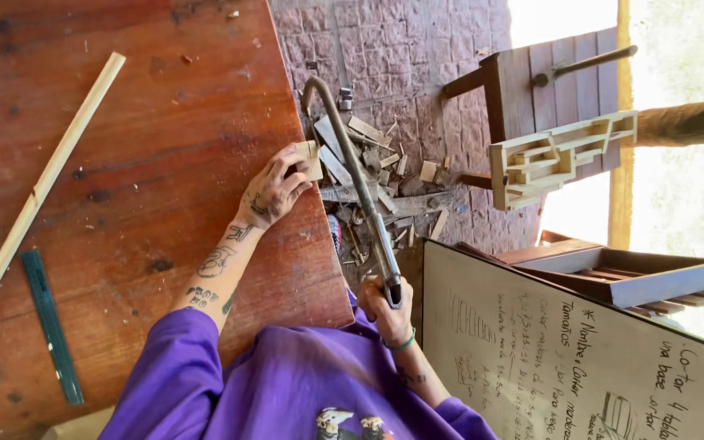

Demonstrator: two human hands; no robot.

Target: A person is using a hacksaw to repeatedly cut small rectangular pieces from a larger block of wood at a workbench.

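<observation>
The left hand (pixel 275 189) is clamped over a small pale wooden block (pixel 310 160), pinning it at the right edge of the reddish wooden table (pixel 148 147), forearm stretched out from a purple sleeve (pixel 173 375). The right hand (pixel 386 308) is closed around the grip of a hacksaw (pixel 360 183), whose grey frame runs up past the block, just beside it at the table's edge. Below the edge, offcuts of wood (pixel 385 183) lie scattered on the paved floor. Down to the right leans a white board (pixel 564 358), rectangular, covered in dark handwriting and small sketches. On the table, well apart from the hands, lie a long pale wooden strip (pixel 42 191) and a green ruler (pixel 50 326). A slatted wooden frame (pixel 560 155) stands further right.
</observation>
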